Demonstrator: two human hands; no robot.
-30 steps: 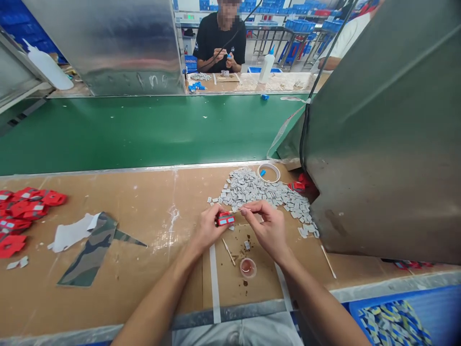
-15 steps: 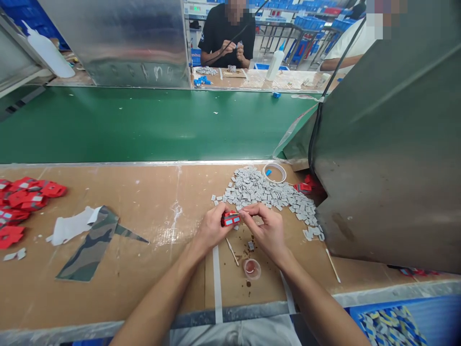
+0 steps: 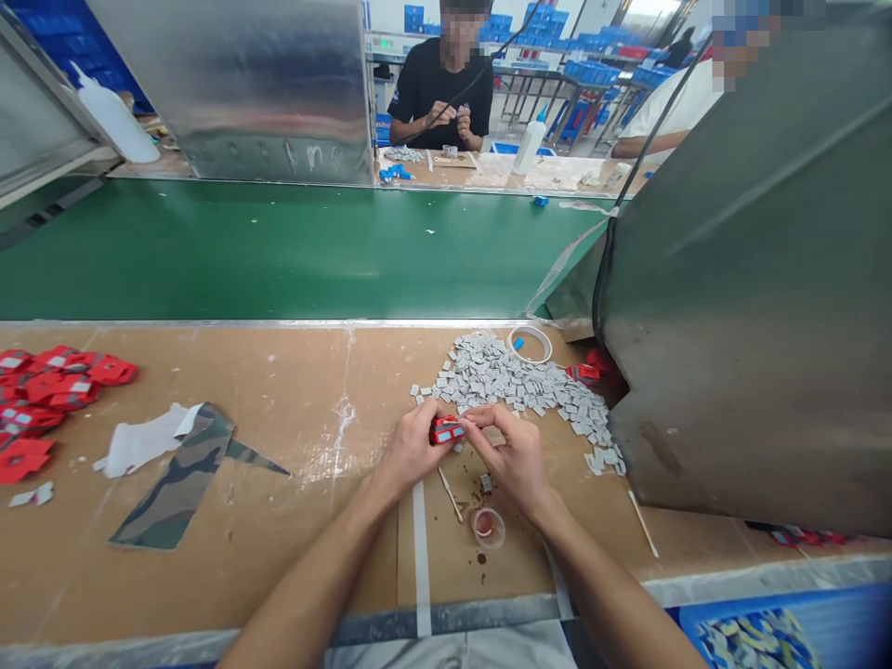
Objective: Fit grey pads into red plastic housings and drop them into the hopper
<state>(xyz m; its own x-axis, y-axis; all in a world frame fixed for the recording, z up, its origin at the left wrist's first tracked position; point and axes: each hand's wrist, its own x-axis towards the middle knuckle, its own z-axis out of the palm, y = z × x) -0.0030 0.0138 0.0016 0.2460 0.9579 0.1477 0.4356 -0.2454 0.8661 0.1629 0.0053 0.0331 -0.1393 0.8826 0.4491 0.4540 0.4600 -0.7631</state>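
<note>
Red windowed toy piece [image 3: 448,432] sits mid-frame, gripped in the fingers of the left hand [image 3: 413,444], right hand [image 3: 511,455] fingertips pinched together at its right end, can't tell on what; loose left grip could drop it toward the plastic cup [image 3: 490,544], lower centre.

Brown-topped table [image 3: 307,548] in front, pale edging along its far side. Long green surface [image 3: 279,265] beyond, running crosswise; far table [image 3: 491,177] on its other side. Gray metal panel [image 3: 279,84] upper left, larger slanted metal panel [image 3: 753,307] at right, black cable [image 3: 600,288] by its edge. Behind: metal frames [image 3: 544,82], blue crates [image 3: 589,72], pale floor [image 3: 505,125]. Bright light at back, soft glare on left panel.
</note>
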